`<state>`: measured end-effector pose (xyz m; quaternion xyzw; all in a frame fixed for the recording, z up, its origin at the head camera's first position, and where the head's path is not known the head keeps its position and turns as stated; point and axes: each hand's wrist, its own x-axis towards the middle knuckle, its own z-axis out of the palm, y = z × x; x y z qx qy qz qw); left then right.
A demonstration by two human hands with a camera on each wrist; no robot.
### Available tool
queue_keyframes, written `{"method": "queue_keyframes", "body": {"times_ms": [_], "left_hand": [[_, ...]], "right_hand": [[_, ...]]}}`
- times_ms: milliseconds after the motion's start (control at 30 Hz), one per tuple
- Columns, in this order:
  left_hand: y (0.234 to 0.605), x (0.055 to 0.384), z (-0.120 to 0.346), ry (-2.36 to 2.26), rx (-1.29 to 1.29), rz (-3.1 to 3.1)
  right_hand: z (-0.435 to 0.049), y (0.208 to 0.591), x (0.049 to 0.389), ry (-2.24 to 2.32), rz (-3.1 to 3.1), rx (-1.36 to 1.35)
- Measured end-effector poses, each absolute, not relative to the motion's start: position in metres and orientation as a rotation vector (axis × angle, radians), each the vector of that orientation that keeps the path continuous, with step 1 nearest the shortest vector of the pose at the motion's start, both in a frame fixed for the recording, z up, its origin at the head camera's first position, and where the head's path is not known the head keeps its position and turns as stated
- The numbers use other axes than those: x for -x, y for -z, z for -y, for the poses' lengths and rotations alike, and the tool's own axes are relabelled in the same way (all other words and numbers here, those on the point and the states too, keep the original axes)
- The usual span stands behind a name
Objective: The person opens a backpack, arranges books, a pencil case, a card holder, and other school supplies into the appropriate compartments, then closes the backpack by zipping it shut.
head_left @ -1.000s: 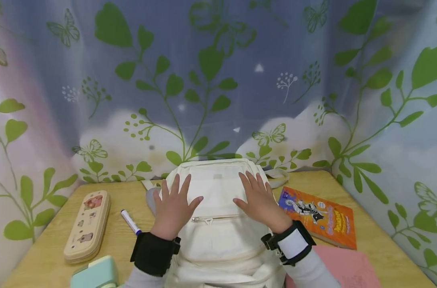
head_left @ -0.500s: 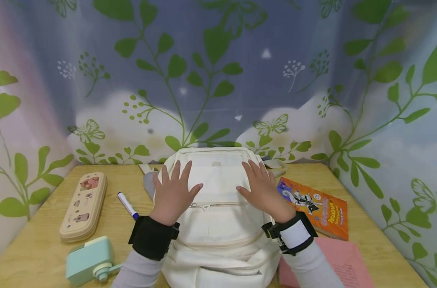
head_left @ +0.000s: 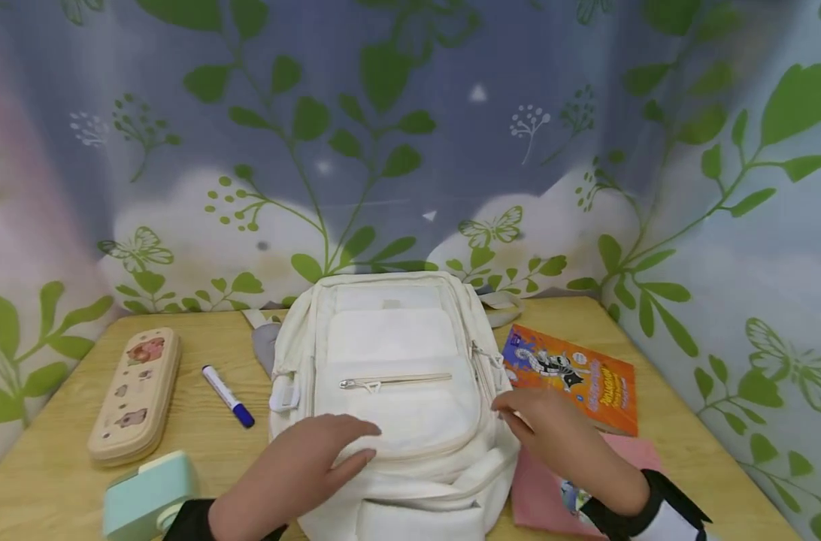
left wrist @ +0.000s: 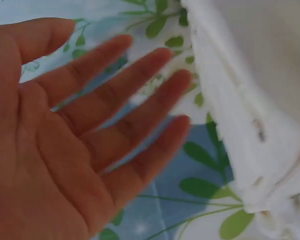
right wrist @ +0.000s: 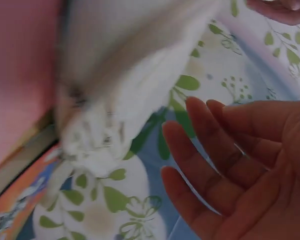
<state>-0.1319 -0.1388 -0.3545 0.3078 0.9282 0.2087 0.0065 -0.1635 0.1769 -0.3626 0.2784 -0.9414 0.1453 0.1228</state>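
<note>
Backpack [head_left: 392, 334] in cream white lies on the table [head_left: 201, 469], its zipped front pocket facing up. Before its lower front is the left hand [head_left: 302, 466], fingers straight and parted, apart from the fabric in the wrist view. Near the backpack's right side is the right hand [head_left: 562, 436], fingers loosely bent around nothing. To the left lie a blue-capped marker [head_left: 228, 396], a beige pencil case [head_left: 136, 394] and a mint-green pencil sharpener [head_left: 148, 497]; to the right, an orange book [head_left: 600, 379] and a pink booklet [head_left: 535, 496].
</note>
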Motion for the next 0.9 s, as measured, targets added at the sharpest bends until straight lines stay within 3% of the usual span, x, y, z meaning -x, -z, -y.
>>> {"method": "queue_keyframes", "body": {"times_ms": [167,267,367,600,767,900], "left_hand": [[0.388,0.119,0.146,-0.695,-1.384,-2.861],[0.405,0.120,0.144,-0.669,-1.669,-2.909],[0.415,0.123,0.139,-0.607,-1.785,-2.896],[0.424,0.124,0.134,-0.541,-1.784,-2.893],[0.416,0.124,0.136,-0.434,-1.595,-2.936],[0.413,0.125,0.133,-0.344,-1.555,-3.009]], "right_hand": [[-0.195,0.385,0.147,-0.467,2.861,-0.572],[-0.204,0.396,0.152,-0.678,3.012,-0.381],[-0.212,0.408,0.161,-0.947,3.051,-0.350],[-0.216,0.425,0.179,-1.657,2.960,-0.528],[-0.208,0.424,0.178,-1.594,3.015,-0.430],[-0.205,0.416,0.171,-1.291,3.083,-0.261]]}}
